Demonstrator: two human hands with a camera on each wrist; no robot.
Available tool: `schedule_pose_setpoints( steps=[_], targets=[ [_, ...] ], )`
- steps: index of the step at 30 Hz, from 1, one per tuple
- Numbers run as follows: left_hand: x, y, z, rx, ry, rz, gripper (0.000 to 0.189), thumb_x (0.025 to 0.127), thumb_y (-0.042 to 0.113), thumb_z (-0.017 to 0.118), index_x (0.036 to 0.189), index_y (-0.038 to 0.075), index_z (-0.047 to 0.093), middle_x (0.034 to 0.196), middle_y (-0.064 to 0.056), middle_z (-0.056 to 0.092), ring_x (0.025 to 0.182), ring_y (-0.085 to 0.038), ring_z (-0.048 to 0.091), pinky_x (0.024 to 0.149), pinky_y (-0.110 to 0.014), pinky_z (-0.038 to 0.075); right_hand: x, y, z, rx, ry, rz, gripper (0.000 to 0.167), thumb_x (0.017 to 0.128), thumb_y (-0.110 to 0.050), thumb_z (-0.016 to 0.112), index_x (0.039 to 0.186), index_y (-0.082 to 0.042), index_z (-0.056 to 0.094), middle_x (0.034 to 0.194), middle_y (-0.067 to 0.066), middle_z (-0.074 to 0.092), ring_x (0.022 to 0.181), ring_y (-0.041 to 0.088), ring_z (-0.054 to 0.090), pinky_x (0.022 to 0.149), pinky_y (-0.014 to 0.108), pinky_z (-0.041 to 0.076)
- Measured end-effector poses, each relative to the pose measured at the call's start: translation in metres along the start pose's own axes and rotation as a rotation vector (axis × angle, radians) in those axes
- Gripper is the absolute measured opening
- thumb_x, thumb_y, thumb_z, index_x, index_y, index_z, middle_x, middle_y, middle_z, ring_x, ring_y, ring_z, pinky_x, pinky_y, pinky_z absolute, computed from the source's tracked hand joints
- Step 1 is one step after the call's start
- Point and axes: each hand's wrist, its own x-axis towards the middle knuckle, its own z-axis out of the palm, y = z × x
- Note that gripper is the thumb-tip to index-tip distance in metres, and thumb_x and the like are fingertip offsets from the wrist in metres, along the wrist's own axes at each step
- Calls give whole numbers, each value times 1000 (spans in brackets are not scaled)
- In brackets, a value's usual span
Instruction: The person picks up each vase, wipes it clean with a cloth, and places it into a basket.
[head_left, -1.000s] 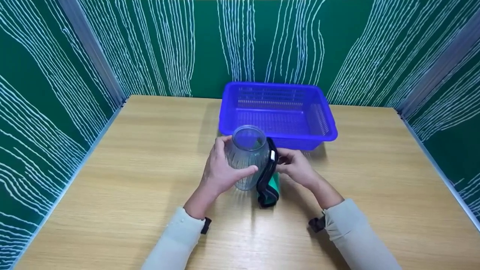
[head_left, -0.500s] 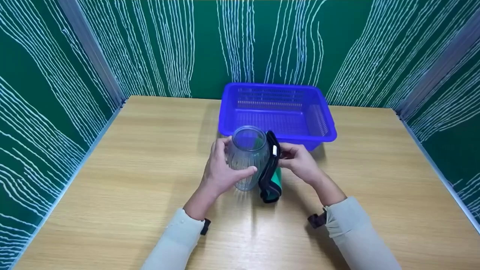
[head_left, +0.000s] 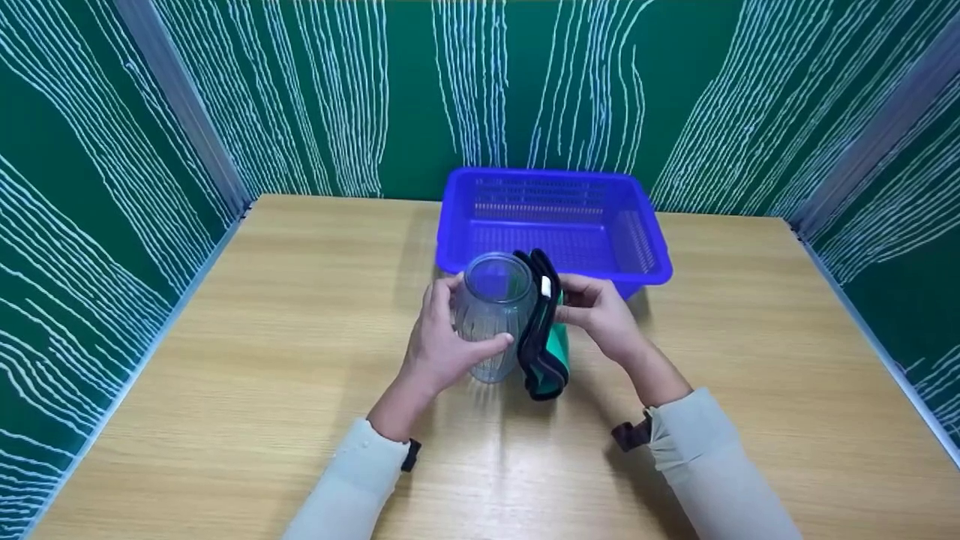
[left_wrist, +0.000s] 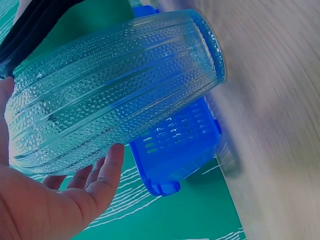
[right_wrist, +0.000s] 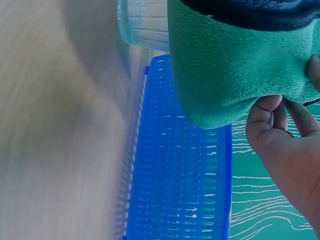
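My left hand (head_left: 442, 341) holds a clear glass vase (head_left: 491, 322) upright, thumb on the near side and fingers round the far side. The left wrist view shows the vase's ribbed, dimpled wall (left_wrist: 115, 85) close up. Just right of it, my right hand (head_left: 606, 319) pinches a folded green cloth (head_left: 559, 346) with thick black edging and a small white tag. In the right wrist view, thumb and fingers grip the edge of the fuzzy green cloth (right_wrist: 240, 70), which hangs over the vase's side in that view. The cloth's black edge runs along the vase's right side.
A blue-purple plastic basket (head_left: 652, 262) with slotted walls stands behind the hands, near the back edge of the wooden table (head_left: 315, 315). Green panels (head_left: 412, 90) with wavy white lines surround the table at the back and sides.
My right hand has lifted the cloth slightly up and away toward the basket, and its top now shows two black-edged folds. The left hand and the vase have stayed nearly still.
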Motion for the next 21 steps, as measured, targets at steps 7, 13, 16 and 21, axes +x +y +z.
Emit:
schedule_pose_setpoints(
  steps=[7,13,16,21],
  targets=[
    [-1,-2,2,22,13,5,87,65,48,84,133,23,37,135,4,45,127,-16,47,104,-42,45,3,-5,3,10,18,-23,36,82,2,68,118,3,64,96,-3,71,83,11,61,74,23,53],
    [-1,1,2,32,-9,-1,86,67,45,83,136,24,35,138,4,43,130,-17,46,107,-46,43,4,-9,6,39,49,-44,34,84,2,65,118,3,64,102,-1,70,88,13,62,78,23,53],
    [-1,1,1,23,-15,-13,87,68,43,84,136,25,34,140,4,42,131,-18,44,108,-47,41,6,-13,8,72,56,-55,35,84,2,65,119,5,63,105,0,68,89,14,63,76,24,53],
    [0,1,2,21,-20,-15,89,67,43,84,138,25,33,141,3,41,133,-19,43,109,-45,41,6,-22,10,66,54,-53,38,85,5,62,122,7,60,102,-2,69,85,12,62,74,22,53]
  ],
)
